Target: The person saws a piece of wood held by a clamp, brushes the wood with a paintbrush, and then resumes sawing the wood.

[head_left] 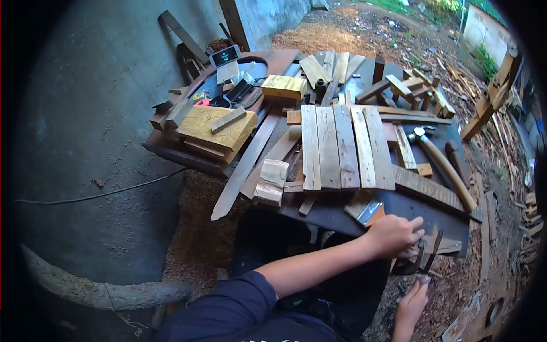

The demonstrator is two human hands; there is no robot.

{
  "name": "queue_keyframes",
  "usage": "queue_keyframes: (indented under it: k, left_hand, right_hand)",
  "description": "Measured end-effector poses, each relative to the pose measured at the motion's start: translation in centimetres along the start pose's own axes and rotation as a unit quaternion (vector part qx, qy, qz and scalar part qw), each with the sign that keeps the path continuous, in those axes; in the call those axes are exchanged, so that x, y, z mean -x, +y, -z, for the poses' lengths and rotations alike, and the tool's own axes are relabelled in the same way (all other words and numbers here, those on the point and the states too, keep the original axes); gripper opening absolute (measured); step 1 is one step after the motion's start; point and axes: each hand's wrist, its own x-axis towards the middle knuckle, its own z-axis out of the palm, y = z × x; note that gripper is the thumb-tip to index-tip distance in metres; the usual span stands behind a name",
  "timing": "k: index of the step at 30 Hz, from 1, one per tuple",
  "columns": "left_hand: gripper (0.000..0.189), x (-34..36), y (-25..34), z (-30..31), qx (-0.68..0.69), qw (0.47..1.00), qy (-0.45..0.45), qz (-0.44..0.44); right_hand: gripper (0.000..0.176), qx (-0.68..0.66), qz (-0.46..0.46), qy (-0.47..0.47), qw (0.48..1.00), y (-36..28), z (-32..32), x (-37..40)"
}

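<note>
At the table's near right corner stands a dark metal clamp, upright against the edge by a thin wooden strip. My right hand is below the tabletop, its fingers closed on the clamp's lower end. Reaching across from the left, my left hand has curled fingers beside the clamp's upper part; what they hold is hidden. A wide paintbrush with an orange handle lies just behind that hand. Beyond it is a panel of several side-by-side wooden slats.
A claw hammer lies on the right of the dark table. Thick wooden blocks and a phone are at the left and back. Small assembled wooden pieces stand at the far right. Wood scraps cover the ground beyond.
</note>
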Motion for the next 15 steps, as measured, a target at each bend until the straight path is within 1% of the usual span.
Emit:
queue_keyframes:
  k: [2, 4, 5, 8, 9, 10, 12, 15]
  left_hand:
    - [0.054, 0.0, 0.0, 0.1, 0.009, 1.0, -0.01, 0.002]
    - [0.054, 0.1, -0.1, 0.0, 0.005, 1.0, 0.001, -0.001]
    - [0.055, 0.1, -0.1, -0.2, 0.004, 1.0, 0.005, -0.003]
    - [0.055, 0.1, 0.1, 0.2, 0.001, 1.0, -0.001, 0.005]
    - [0.055, 0.1, 0.0, 0.0, 0.002, 1.0, -0.001, 0.001]
    - [0.056, 0.2, 0.0, -0.4, 0.001, 1.0, 0.016, -0.003]
    - [0.057, 0.1, -0.1, 0.0, 0.008, 1.0, -0.014, 0.0]
    - [0.058, 0.3, 0.0, -0.4, 0.005, 1.0, 0.005, 0.005]
  right_hand:
    - [0.028, -0.007, -0.036, -0.047, 0.998, 0.9, 0.1, -0.5]
    - [0.027, 0.005, -0.074, -0.11, 0.991, -0.1, 0.7, -3.7]
    - [0.031, -0.01, -0.028, -0.083, 0.996, -0.8, 0.4, -5.1]
    - [0.03, -0.013, -0.091, -0.084, 0.992, -1.4, 0.2, -4.5]
    - [0.025, -0.001, -0.037, -0.065, 0.997, 0.7, -0.2, -2.3]
    - [0.027, 0.012, -0.054, -0.059, 0.997, 0.8, 0.1, -0.5]
    - [0.028, -0.003, -0.058, -0.022, 0.998, -0.2, 0.3, 1.0]
    - [0.028, 0.009, -0.056, -0.087, 0.995, 0.0, 0.5, -3.2]
